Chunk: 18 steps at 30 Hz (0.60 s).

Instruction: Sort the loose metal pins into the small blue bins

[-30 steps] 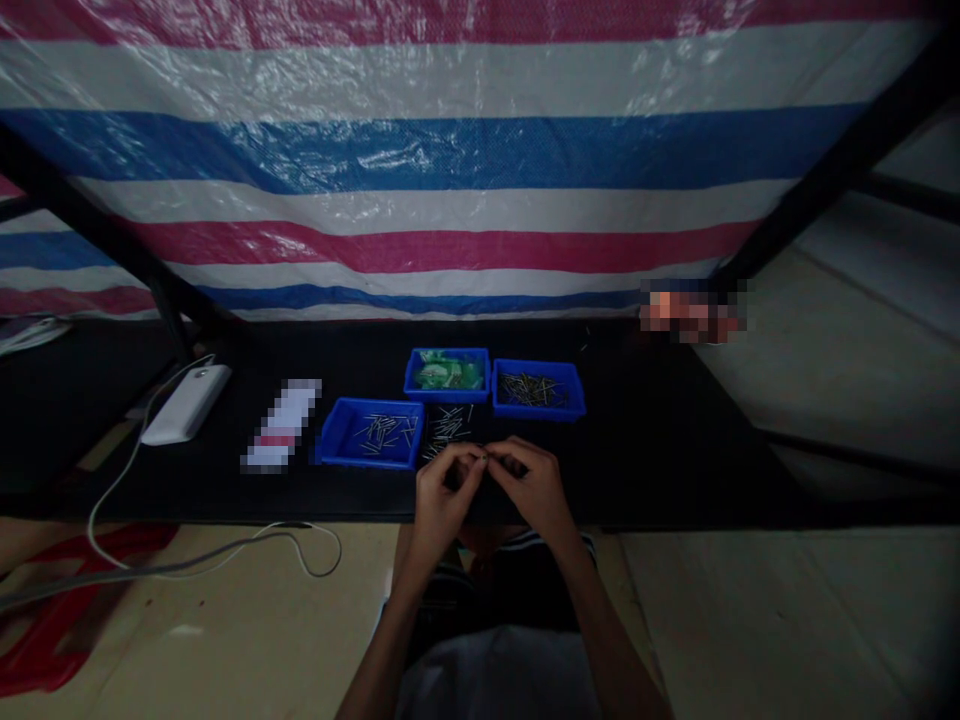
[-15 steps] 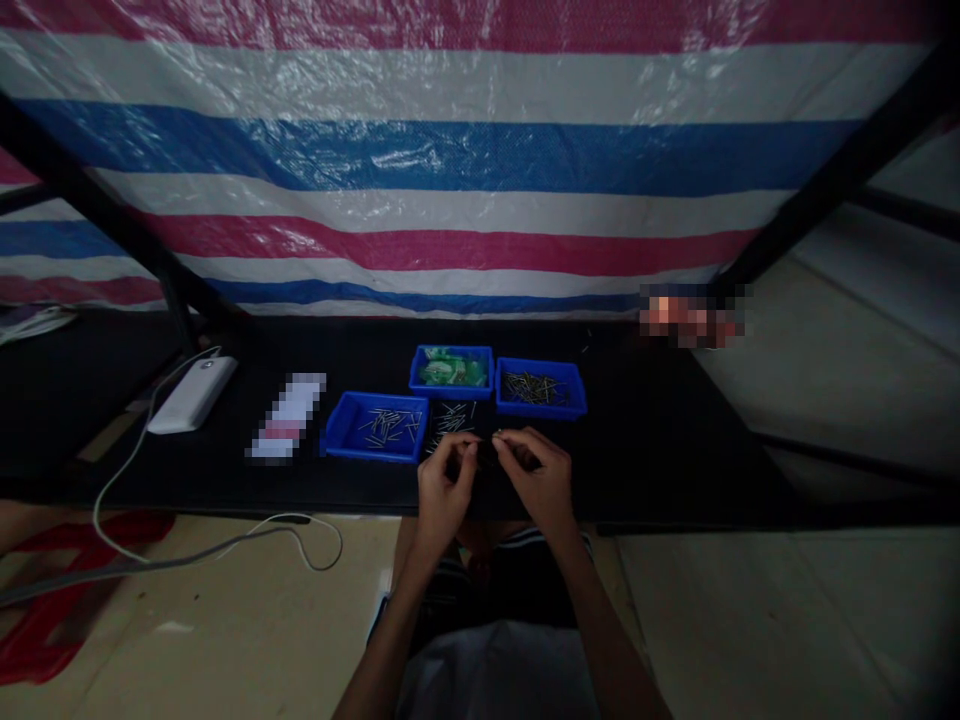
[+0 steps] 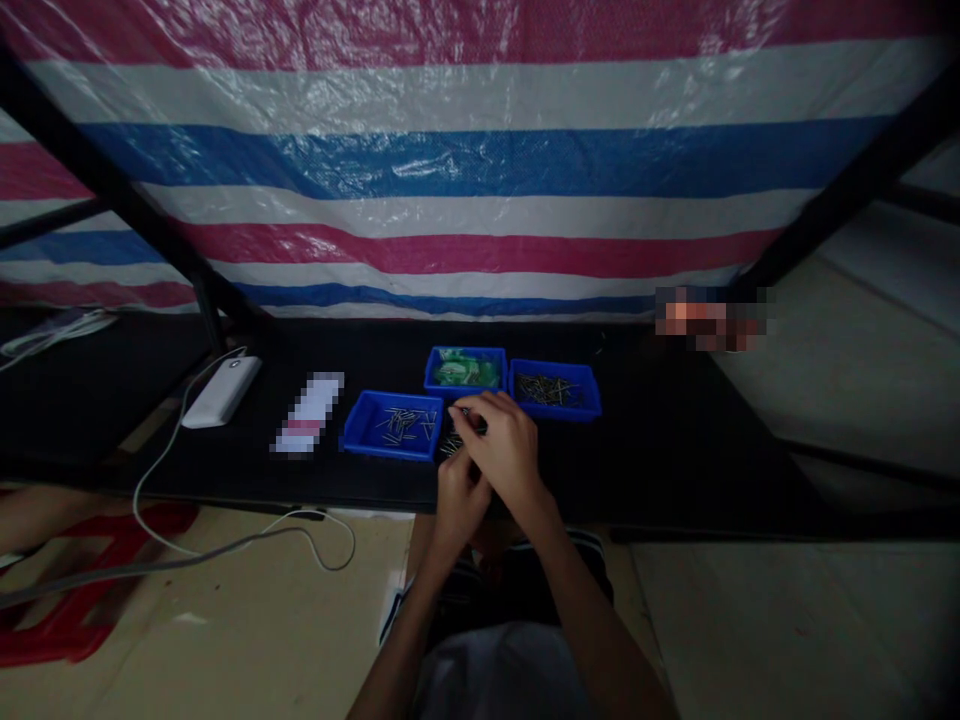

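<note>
My right hand (image 3: pixel 504 445) reaches across above my left hand, thumb and fingers curled together over a small pile of thin metal pins (image 3: pixel 450 441) on the black table. Whatever its fingertips pinch is too small to name. Below it, my left hand (image 3: pixel 460 505) is closed, its fingertips partly covered by the right hand, and I cannot make out what it holds. Left of the pile, a blue tray (image 3: pixel 358 432) contains thin metal pins (image 3: pixel 405 424). Behind the hands stands a blue tray (image 3: pixel 466 391) of green-and-clear plastic pieces (image 3: pixel 466 370). Another blue tray (image 3: pixel 556 412) has darker metal pins (image 3: pixel 547 388).
On the left lie a white power bank (image 3: pixel 223 392) with a cable (image 3: pixel 139 480) and a blurred-out phone-shaped item (image 3: pixel 309 413). A striped plastic sheet (image 3: pixel 480 180) hangs behind the black table (image 3: pixel 645 460). A red stool (image 3: pixel 82 590) and a person's limb (image 3: pixel 45 515) show at lower left.
My right hand has moved left across my left hand to the loose pile; before, the two hands were side by side with fingertips pinched. The whole view has shifted slightly.
</note>
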### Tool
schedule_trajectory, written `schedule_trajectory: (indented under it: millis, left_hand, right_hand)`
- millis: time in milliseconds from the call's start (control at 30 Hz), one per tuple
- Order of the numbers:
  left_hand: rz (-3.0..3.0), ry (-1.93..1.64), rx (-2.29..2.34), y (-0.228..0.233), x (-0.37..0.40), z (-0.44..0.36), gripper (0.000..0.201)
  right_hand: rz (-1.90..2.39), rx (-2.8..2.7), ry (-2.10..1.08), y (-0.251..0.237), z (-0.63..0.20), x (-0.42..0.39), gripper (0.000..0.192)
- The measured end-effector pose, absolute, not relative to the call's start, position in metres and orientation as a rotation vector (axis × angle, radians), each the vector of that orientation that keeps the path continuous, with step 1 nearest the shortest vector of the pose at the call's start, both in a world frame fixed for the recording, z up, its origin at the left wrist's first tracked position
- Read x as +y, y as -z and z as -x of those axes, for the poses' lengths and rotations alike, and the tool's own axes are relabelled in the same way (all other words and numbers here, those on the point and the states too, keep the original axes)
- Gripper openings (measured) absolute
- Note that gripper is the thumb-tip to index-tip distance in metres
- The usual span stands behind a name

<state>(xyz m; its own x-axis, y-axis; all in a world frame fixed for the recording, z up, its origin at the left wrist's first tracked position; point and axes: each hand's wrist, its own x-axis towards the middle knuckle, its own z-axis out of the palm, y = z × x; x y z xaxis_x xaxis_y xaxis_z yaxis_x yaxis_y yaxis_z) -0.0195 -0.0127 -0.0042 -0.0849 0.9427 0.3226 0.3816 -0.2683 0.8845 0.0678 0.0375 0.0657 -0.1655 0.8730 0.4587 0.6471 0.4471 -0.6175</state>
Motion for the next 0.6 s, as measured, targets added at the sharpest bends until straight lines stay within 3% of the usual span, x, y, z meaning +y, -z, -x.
schedule_trajectory:
  millis: [333, 600]
  left_hand:
    - [-1.446, -1.438, 1.442, 0.0, -0.02, 0.02, 0.022]
    - [-1.471, -1.312, 1.41, 0.001, -0.016, 0.022, 0.026]
  right_hand:
    - [1.451, -1.898, -0.549, -0.01, -0.141, -0.005, 0.014]
    - [1.544, -2.03, -0.566, -0.002, -0.141, -0.002, 0.004]
